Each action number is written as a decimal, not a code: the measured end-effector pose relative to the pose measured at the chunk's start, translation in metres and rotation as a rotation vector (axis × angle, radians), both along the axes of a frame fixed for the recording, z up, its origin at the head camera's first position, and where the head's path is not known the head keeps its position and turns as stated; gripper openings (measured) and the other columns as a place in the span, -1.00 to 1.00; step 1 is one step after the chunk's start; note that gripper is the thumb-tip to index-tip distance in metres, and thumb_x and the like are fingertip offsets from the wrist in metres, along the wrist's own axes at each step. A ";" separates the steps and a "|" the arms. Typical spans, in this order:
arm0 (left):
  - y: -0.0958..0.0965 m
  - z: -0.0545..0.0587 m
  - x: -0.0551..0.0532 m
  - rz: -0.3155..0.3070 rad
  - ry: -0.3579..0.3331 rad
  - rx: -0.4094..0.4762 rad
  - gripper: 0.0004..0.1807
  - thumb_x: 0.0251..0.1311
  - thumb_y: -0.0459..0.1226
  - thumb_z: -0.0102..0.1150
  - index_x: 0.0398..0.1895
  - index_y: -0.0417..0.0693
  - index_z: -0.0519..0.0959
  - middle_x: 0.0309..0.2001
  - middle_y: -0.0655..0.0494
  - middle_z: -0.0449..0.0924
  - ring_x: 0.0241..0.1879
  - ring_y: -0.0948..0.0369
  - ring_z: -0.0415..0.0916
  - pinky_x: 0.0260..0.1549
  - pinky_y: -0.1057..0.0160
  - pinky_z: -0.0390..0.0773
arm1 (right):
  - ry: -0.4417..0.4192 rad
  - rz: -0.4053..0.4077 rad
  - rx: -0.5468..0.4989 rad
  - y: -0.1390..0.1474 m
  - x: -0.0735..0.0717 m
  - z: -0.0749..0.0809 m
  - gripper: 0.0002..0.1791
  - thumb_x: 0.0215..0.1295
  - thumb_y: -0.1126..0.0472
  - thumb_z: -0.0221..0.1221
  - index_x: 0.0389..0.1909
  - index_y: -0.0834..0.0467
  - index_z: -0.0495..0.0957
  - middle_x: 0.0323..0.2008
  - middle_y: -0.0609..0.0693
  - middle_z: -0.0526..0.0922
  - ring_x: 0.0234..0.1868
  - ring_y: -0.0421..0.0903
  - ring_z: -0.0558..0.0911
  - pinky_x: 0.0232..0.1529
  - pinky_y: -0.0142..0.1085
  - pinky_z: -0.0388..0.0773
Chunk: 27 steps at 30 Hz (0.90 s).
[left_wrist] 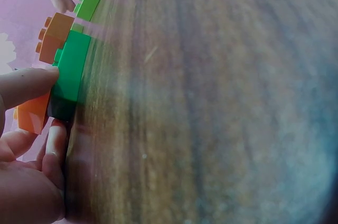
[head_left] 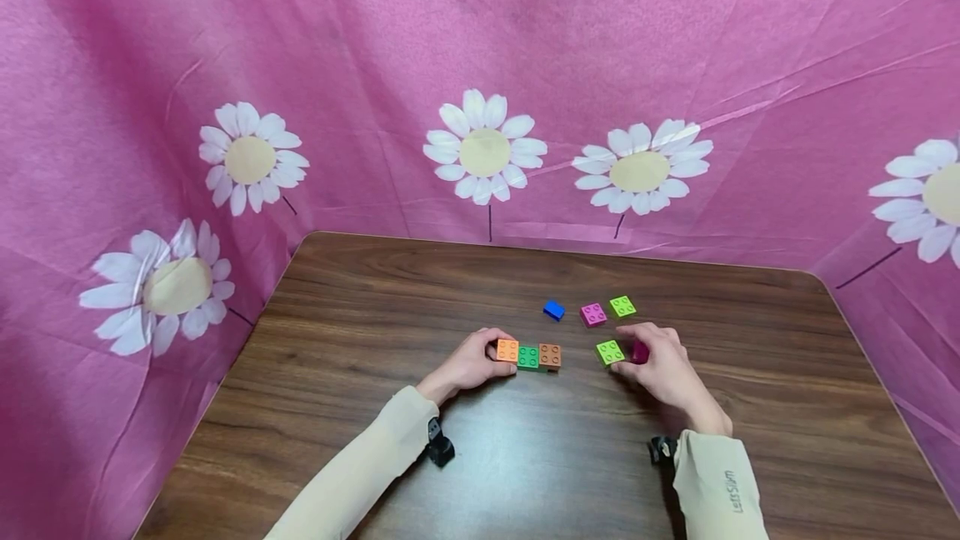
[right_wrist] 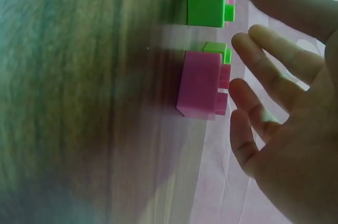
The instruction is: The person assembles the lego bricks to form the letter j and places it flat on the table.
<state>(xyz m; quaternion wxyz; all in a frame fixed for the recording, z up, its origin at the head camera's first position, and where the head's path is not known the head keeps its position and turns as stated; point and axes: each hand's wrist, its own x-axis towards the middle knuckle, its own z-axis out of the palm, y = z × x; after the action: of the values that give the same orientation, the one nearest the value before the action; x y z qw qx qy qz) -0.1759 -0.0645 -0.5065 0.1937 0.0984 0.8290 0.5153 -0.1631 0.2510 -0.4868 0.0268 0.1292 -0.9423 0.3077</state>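
My left hand [head_left: 472,358] grips the left end of three joined toy building bricks. An orange brick [head_left: 507,349] and a brown brick [head_left: 550,355] sit on the two ends of a longer green brick [head_left: 528,358]. In the left wrist view the thumb presses on the green brick's side, with fingers behind. My right hand [head_left: 663,369] hovers over a magenta brick [right_wrist: 200,84], partly hidden by it in the head view. Its fingers are loosely spread and hold nothing. A lime brick [head_left: 610,352] lies by the fingertips.
Behind the hands lie a small blue brick [head_left: 553,310], a pink brick [head_left: 593,314] and another lime brick [head_left: 622,306]. Everything rests on a dark wooden table [head_left: 375,290]. A pink curtain [head_left: 360,107] with daisies hangs along the table's far edge.
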 end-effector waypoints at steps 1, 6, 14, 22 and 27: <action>0.000 0.000 0.000 -0.001 0.002 -0.001 -0.59 -0.01 -0.36 0.42 -0.03 -0.12 0.59 -0.24 0.01 0.48 -0.37 0.26 0.39 -0.33 0.35 0.38 | -0.004 -0.002 0.006 0.000 0.000 -0.001 -0.44 -0.07 0.21 0.46 0.02 0.25 0.58 -0.04 0.18 0.64 -0.08 0.17 0.42 -0.15 0.00 0.24; -0.001 -0.002 0.000 -0.003 0.010 0.001 -0.59 -0.01 -0.35 0.42 -0.03 -0.13 0.59 -0.25 0.01 0.47 -0.37 0.25 0.38 -0.33 0.36 0.37 | -0.035 -0.018 0.029 -0.003 -0.001 -0.004 -0.44 -0.09 0.26 0.45 0.02 0.23 0.57 -0.03 0.19 0.63 -0.05 0.20 0.40 -0.22 -0.01 0.18; -0.001 -0.001 0.001 -0.003 0.012 0.002 -0.59 0.00 -0.35 0.42 -0.02 -0.13 0.59 -0.26 0.03 0.47 -0.37 0.26 0.38 -0.34 0.36 0.37 | -0.047 -0.003 0.062 -0.010 -0.002 -0.003 -0.46 -0.12 0.31 0.42 0.00 0.20 0.58 -0.01 0.23 0.61 -0.01 0.27 0.40 -0.21 0.10 0.16; 0.000 0.000 0.002 -0.003 0.006 -0.009 -0.58 0.00 -0.35 0.41 -0.01 -0.12 0.58 -0.24 0.02 0.47 -0.36 0.26 0.39 -0.32 0.35 0.37 | -0.055 0.011 0.066 -0.013 -0.005 -0.005 -0.53 -0.13 0.37 0.37 -0.07 0.21 0.60 -0.06 0.24 0.63 -0.02 0.30 0.41 -0.19 0.17 0.14; 0.000 0.001 0.002 -0.002 0.012 0.000 -0.59 0.00 -0.35 0.41 -0.02 -0.13 0.58 -0.26 0.02 0.47 -0.37 0.26 0.38 -0.33 0.36 0.37 | -0.055 0.012 0.075 -0.015 -0.006 -0.005 -0.55 -0.14 0.38 0.36 -0.11 0.20 0.61 -0.10 0.23 0.63 -0.06 0.27 0.42 -0.19 0.15 0.15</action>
<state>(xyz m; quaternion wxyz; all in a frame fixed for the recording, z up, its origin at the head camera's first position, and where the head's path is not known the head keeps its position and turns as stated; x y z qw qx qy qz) -0.1742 -0.0644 -0.5053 0.1894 0.1021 0.8301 0.5144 -0.1689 0.2362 -0.4919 -0.0057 0.1273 -0.9528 0.2755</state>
